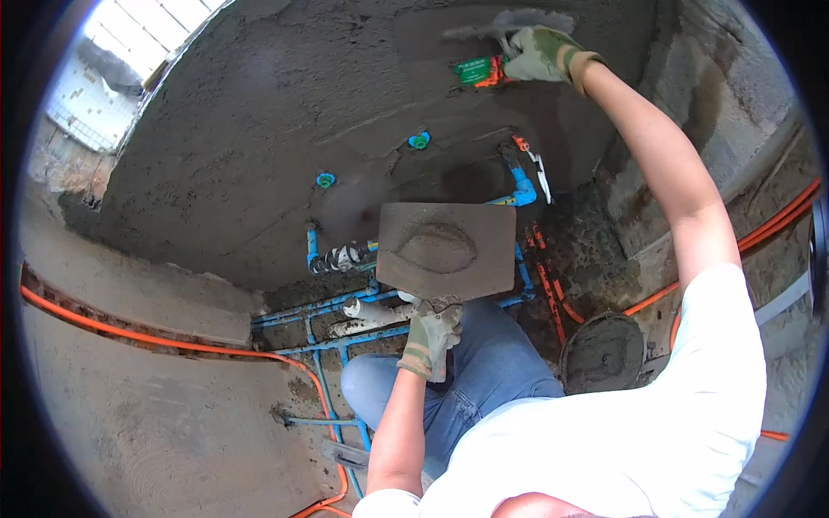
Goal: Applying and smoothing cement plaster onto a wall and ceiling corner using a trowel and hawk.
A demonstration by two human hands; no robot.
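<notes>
My left hand [434, 330], in a pale glove with a green cuff, is closed round the handle of a plasterer's hawk [401, 272]. The flat board is held out in front of my knees, and a mound of wet mortar [438, 248] lies on it. Stretched to the upper right, my gloved right hand [542, 53] is closed on a plastering trowel [527, 19]. Its grey, mortar-smeared blade is at the wet plastered wall [259, 112]. Just below and left of that hand, a green-covered orange wall box [479, 71] is set in the plaster.
Blue pipes [401, 331] and white drain pipes [371, 312] run along the wall's foot. Two capped pipe outlets [419, 141] poke from the plaster. A mortar bucket [604, 350] stands right of my legs. Another trowel [345, 454] lies lower left, near orange conduit [173, 341].
</notes>
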